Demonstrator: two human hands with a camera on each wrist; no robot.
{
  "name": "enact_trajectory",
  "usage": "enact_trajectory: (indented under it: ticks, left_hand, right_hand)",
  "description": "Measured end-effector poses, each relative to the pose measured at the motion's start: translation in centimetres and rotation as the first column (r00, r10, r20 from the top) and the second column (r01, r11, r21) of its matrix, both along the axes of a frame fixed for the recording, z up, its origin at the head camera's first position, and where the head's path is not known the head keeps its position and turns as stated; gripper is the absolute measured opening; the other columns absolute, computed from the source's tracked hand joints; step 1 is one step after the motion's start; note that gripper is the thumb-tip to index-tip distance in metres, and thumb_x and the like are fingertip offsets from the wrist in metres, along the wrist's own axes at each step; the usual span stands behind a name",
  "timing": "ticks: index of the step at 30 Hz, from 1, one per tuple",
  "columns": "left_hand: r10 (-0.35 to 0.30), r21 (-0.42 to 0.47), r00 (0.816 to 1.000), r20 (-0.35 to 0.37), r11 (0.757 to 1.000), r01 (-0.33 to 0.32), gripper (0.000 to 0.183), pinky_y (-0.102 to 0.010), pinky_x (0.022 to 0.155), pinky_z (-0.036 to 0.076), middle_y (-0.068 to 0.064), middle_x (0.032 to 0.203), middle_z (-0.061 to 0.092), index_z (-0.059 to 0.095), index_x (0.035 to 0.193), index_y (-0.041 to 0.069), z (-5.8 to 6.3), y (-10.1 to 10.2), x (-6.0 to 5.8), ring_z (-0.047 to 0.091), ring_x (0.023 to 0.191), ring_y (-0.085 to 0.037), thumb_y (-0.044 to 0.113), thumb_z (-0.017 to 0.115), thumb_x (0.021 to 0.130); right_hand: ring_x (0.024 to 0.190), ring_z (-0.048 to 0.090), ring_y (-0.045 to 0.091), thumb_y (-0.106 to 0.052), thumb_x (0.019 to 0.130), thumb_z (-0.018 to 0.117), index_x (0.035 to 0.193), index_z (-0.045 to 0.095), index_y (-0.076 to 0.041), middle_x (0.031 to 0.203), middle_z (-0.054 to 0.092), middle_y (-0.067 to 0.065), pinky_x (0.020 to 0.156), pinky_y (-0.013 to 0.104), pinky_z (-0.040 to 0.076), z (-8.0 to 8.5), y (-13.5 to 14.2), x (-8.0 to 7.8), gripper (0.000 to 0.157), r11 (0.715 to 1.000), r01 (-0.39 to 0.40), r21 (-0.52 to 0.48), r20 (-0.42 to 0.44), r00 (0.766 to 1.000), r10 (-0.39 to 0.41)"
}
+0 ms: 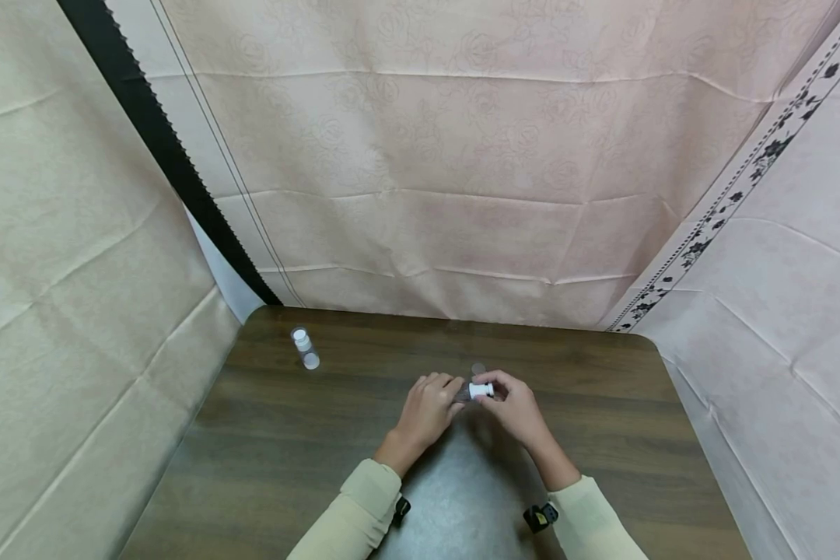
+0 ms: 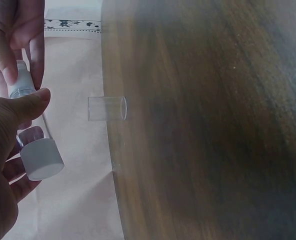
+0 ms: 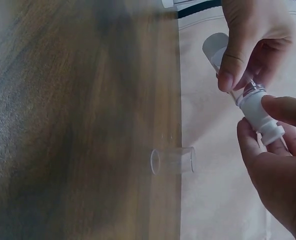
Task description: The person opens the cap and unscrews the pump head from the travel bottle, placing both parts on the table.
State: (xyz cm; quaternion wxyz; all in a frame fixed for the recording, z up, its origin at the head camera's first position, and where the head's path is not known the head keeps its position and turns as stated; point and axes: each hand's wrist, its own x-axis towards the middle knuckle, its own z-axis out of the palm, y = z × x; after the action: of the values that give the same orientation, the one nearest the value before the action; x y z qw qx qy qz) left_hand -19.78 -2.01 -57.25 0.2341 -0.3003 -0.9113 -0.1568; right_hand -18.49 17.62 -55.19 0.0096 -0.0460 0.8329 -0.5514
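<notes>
The left hand [image 1: 425,406] grips the bottle [image 1: 476,391] above the desk [image 1: 287,451], the right hand [image 1: 516,406] pinches its white top [image 3: 257,110]; holding both in line, lightly squeezed, should make any twist even.

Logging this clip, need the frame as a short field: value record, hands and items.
Left hand: grips the clear body of a clear cylindrical bottle with white ends
Right hand: pinches that bottle's white top
Loose part: clear hollow cylinder, on the table beyond the hands
Second item: similar white-ended clear bottle, far left of table, untouched
Surface: brown wood-grain table
Backdrop: pale pink creased cloth
Bottle contents: cannot tell
</notes>
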Motion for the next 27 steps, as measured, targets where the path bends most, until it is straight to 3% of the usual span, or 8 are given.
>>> enact_trajectory:
  ticks: [8,14,18,21,27]
  left_hand:
    - [0.007,0.001,1.000,-0.004,1.000,-0.007,0.039,-0.031,0.074,0.056,-0.002,0.104,0.076,0.076,0.116,0.010,-0.11,0.07,-0.06,0.070,0.090,-0.015,0.035,0.085,0.087]
    - [0.007,-0.004,1.000,-0.011,1.000,-0.007,0.038,-0.031,0.074,0.055,-0.002,0.103,0.076,0.076,0.115,0.010,-0.07,0.07,0.02,0.069,0.090,-0.016,0.034,0.085,0.087]
    - [0.009,-0.028,0.999,-0.036,1.000,-0.010,0.039,-0.029,0.073,0.054,-0.001,0.103,0.076,0.076,0.115,0.010,0.07,0.15,0.07,0.069,0.089,-0.015,0.035,0.085,0.087]
    - [0.009,-0.040,0.999,-0.051,0.999,-0.011,0.040,-0.029,0.072,0.054,-0.001,0.104,0.076,0.076,0.115,0.010,0.11,0.20,0.04,0.069,0.090,-0.014,0.035,0.085,0.086]
    - [0.008,-0.040,0.998,-0.057,0.999,-0.010,0.040,-0.029,0.072,0.054,-0.001,0.104,0.076,0.076,0.115,0.010,0.19,0.28,0.03,0.069,0.090,-0.015,0.035,0.086,0.085]
  right_hand:
    - [0.128,0.061,0.031,0.001,0.091,0.076,0.125,0.069,-0.006,0.134,0.067,0.016,0.099,0.031,0.054,-0.19,-0.23,-0.02,0.036,0.996,-0.023,-0.090,-0.029,0.999,0.020]
    - [0.126,0.064,0.030,-0.019,0.096,0.075,0.130,0.066,-0.008,0.133,0.068,0.014,0.104,0.045,0.053,-0.16,-0.33,-0.17,0.037,0.999,0.037,-0.005,-0.011,0.999,-0.037]
    - [0.118,0.066,0.029,-0.034,0.101,0.068,0.124,0.070,-0.012,0.124,0.070,0.010,0.099,0.049,0.055,-0.25,-0.34,-0.41,0.032,0.989,0.094,0.112,0.006,0.995,-0.096]
    - [0.116,0.066,0.030,-0.039,0.103,0.064,0.122,0.071,-0.013,0.121,0.071,0.009,0.094,0.047,0.056,-0.30,-0.26,-0.59,0.033,0.980,0.087,0.177,0.026,0.995,-0.093]
    - [0.091,0.066,0.024,-0.038,0.103,0.063,0.117,0.074,-0.012,0.102,0.072,0.008,0.072,0.033,0.053,-0.31,0.04,-0.90,0.031,0.980,0.049,0.195,0.064,0.996,-0.063]
